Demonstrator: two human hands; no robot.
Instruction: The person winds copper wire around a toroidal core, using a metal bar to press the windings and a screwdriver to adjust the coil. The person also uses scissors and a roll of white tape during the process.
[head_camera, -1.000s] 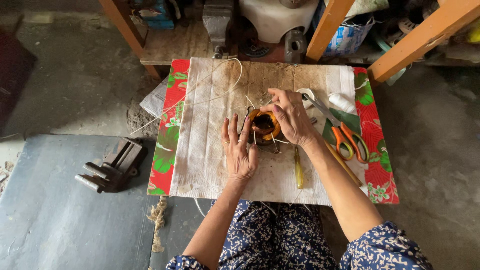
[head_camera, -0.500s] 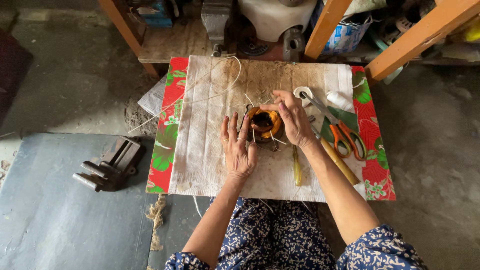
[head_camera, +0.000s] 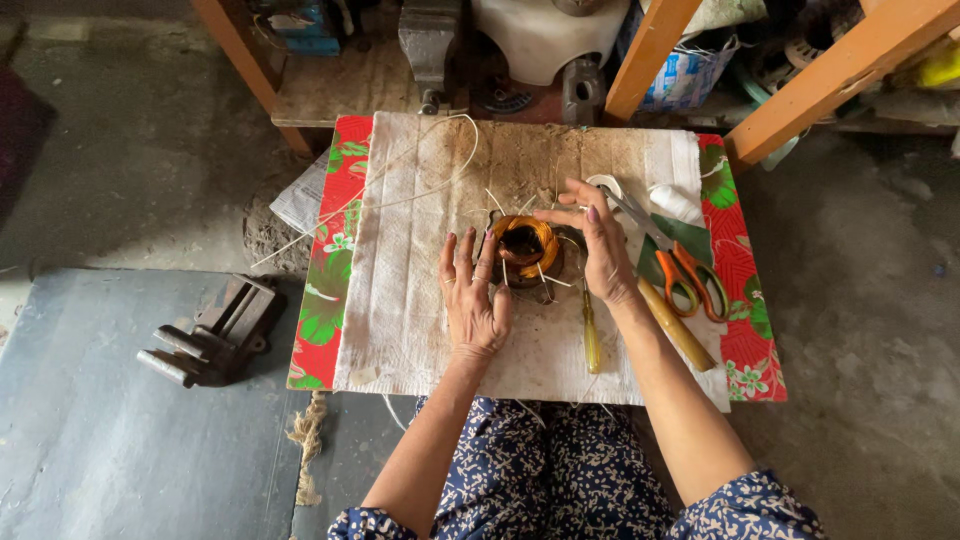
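Left half of the white cloth-covered desk is open, crossed only by a thin pale cord. Right side is crowded: orange-handled scissors, a wooden-handled tool and a yellow-handled screwdriver lie close together. Orange wooden posts block the far edge.

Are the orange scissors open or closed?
Closed: the orange-handled scissors lie flat with both blades together, right of the right hand.

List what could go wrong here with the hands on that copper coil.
The left hand and right hand flank the copper coil; its stiff loose wire ends might prick the fingers. The orange-handled scissors lie just beside the right hand, so a sideways sweep may catch the blades.
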